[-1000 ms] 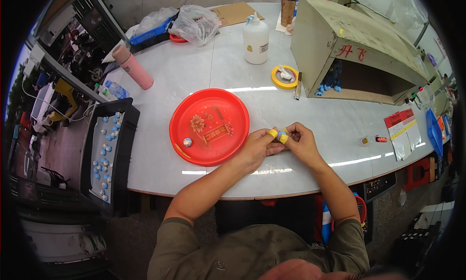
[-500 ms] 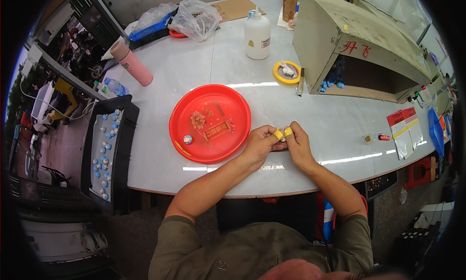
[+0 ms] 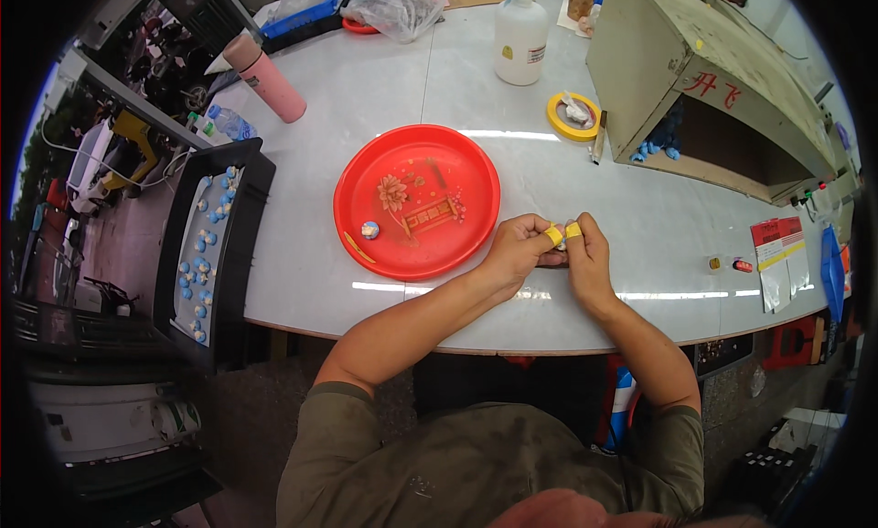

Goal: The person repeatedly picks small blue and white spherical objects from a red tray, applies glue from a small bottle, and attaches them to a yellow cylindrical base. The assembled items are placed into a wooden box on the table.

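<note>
My left hand (image 3: 517, 251) and my right hand (image 3: 590, 261) meet over the table just right of a round red tray (image 3: 489, 226). Yellow tape wraps both thumbs. Pinched between the fingertips is a small blue-and-white piece (image 3: 562, 245), mostly covered by the fingers. One small blue-and-white ball-like figure (image 3: 369, 230) lies in the tray toward its left side. Several similar pieces (image 3: 201, 244) sit on a white sheet in a long black bin at the left end of the table.
A pink bottle (image 3: 266, 81) and a plastic water bottle (image 3: 230, 123) stand back left. Behind the tray are a white squeeze bottle (image 3: 519, 41) and a yellow tape roll (image 3: 574, 116). A beige open-fronted box (image 3: 677, 43) holds blue pieces. Printed cards (image 3: 777, 253) lie at right.
The whole view has shifted, so the table and its things sit higher and further right. Both hands keep their pinch on the small piece, with little change in the fingers.
</note>
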A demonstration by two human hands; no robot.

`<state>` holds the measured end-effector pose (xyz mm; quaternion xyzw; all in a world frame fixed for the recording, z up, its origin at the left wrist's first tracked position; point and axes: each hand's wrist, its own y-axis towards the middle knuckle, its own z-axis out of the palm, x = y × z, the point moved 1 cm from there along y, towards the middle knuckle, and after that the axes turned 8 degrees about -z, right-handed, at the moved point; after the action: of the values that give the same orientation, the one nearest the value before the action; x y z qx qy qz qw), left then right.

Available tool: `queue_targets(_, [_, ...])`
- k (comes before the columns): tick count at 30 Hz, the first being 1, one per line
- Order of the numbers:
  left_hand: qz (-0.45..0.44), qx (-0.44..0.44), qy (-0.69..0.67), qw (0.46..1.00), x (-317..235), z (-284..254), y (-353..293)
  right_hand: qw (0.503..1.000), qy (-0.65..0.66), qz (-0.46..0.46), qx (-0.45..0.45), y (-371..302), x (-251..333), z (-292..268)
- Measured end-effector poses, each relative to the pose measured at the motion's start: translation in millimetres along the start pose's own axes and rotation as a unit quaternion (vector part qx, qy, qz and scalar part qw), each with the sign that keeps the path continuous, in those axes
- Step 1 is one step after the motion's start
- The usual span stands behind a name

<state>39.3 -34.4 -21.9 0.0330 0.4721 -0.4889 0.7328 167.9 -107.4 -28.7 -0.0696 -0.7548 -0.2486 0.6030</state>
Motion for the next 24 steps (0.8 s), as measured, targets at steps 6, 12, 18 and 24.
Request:
queue_targets(6, [-0.005,-0.004,0.011,1.000,-0.3,1.0,-0.5,1.000,-0.020,-0.008,-0.009,-1.2,0.3,-0.7])
queue_targets(12, [0.028,-0.006,0.012,1.000,-1.8,7.2,-3.0,0.998,0.036,0.037,-0.030,3.8,5.4,-5.7])
queue_targets(18, [0.123,-0.034,0.011,0.992,-2.2,6.6,2.9,0.999,0.050,-0.005,-0.013,2.0,10.5,-10.3])
queue_targets(24, [0.097,0.002,0.045,0.994,-12.2,-2.5,2.2,0.977,0.176,0.095,0.074,12.1,22.9,-24.9])
